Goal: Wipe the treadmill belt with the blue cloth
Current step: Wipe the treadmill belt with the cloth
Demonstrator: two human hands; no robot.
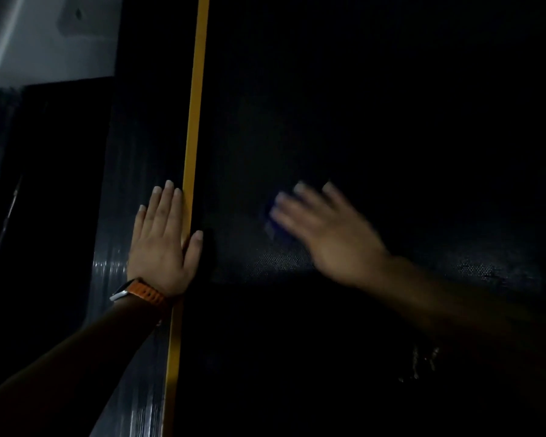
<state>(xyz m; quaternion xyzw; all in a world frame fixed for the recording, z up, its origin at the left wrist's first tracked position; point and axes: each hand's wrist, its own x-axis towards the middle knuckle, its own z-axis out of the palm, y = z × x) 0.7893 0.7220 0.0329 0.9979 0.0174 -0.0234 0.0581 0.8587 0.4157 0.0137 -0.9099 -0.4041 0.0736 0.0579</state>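
The black treadmill belt fills the dark middle and right of the head view. My right hand is blurred and lies palm down on the belt, pressing the blue cloth, of which only a dark blue edge shows under the fingers. My left hand rests flat with fingers spread on the ribbed black side rail, its thumb across the yellow stripe onto the belt's edge. An orange watch strap sits on the left wrist.
The yellow stripe runs top to bottom between the side rail and the belt. Beyond the rail at the upper left are a pale wall and dark floor. The scene is very dim.
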